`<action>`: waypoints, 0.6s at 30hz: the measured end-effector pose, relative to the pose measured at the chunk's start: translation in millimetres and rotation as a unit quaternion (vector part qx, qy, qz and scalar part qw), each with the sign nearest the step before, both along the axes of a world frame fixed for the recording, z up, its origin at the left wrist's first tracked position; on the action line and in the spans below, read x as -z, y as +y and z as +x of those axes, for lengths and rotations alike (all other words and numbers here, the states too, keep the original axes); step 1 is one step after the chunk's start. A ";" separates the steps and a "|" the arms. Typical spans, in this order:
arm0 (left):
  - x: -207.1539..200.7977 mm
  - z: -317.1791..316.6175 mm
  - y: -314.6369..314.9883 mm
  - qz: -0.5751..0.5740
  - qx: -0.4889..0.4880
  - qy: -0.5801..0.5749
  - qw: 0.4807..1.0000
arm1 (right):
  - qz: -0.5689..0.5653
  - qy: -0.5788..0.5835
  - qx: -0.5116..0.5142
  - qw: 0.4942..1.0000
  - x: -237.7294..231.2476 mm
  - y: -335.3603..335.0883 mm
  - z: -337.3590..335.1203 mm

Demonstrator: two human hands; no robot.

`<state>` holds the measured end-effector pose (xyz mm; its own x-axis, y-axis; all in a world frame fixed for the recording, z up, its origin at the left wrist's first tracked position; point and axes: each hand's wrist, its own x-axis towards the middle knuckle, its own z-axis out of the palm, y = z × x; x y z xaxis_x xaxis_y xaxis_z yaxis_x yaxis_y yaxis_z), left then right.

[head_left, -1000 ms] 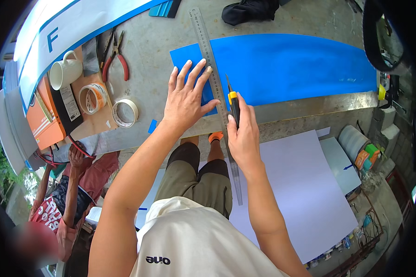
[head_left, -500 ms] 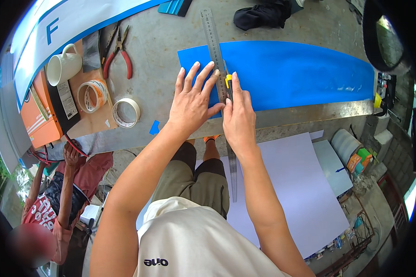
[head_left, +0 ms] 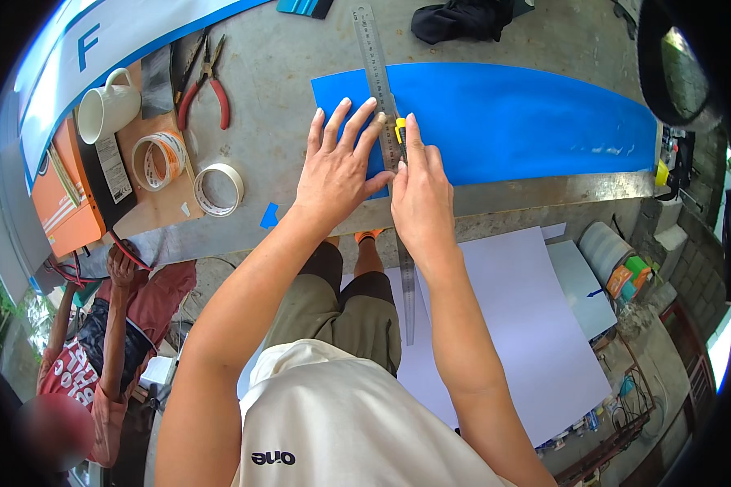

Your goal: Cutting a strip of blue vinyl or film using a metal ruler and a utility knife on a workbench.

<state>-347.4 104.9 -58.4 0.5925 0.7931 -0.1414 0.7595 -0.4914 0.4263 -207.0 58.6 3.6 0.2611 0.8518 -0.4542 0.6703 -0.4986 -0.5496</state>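
A long blue sheet (head_left: 512,122) lies on the metal-edged table, and a steel ruler (head_left: 370,50) crosses its left part, running past the near table edge. My left hand (head_left: 339,162) is spread flat on the sheet's left end, its fingertips and thumb against the ruler. In my right hand (head_left: 422,191) is a yellow and black utility knife (head_left: 400,130), its blade pointing away from me along the ruler's right edge. The index finger stretches along the knife; part of the handle is hidden under the fingers.
Left of my hands lie red-handled pliers (head_left: 205,85), a white mug (head_left: 108,109), tape rolls (head_left: 218,190) and a blue scrap (head_left: 270,215). Black cloth (head_left: 463,20) and a blue squeegee (head_left: 304,6) are at the far side. Another person (head_left: 97,349) is at lower left.
The view has shifted slightly, so the table things sit a little higher. Both hands keep nearly the same places on the ruler and knife.
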 end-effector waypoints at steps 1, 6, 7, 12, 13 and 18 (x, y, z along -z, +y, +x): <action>-0.2 -0.3 -0.1 0.001 -0.001 -0.002 1.000 | -0.011 -0.009 -0.005 1.000 -3.2 3.0 -0.5; 1.1 -0.1 -1.2 0.011 0.002 -0.002 1.000 | 0.028 -0.050 -0.037 0.998 -4.3 -2.4 0.5; 1.5 -0.2 -0.7 0.013 0.000 -0.004 1.000 | 0.016 -0.048 -0.037 0.998 -6.5 -6.2 -0.2; 2.0 1.0 -2.0 0.009 0.000 -0.008 1.000 | -0.003 -0.032 -0.034 0.999 -15.0 -48.6 0.1; 2.2 -0.1 -2.0 0.015 -0.001 -0.007 1.000 | -0.025 -0.019 -0.023 0.999 -17.8 -57.6 -1.4; 2.4 0.3 -1.9 0.024 0.002 -0.010 1.000 | -0.062 0.007 0.006 0.998 -26.3 -90.1 -3.4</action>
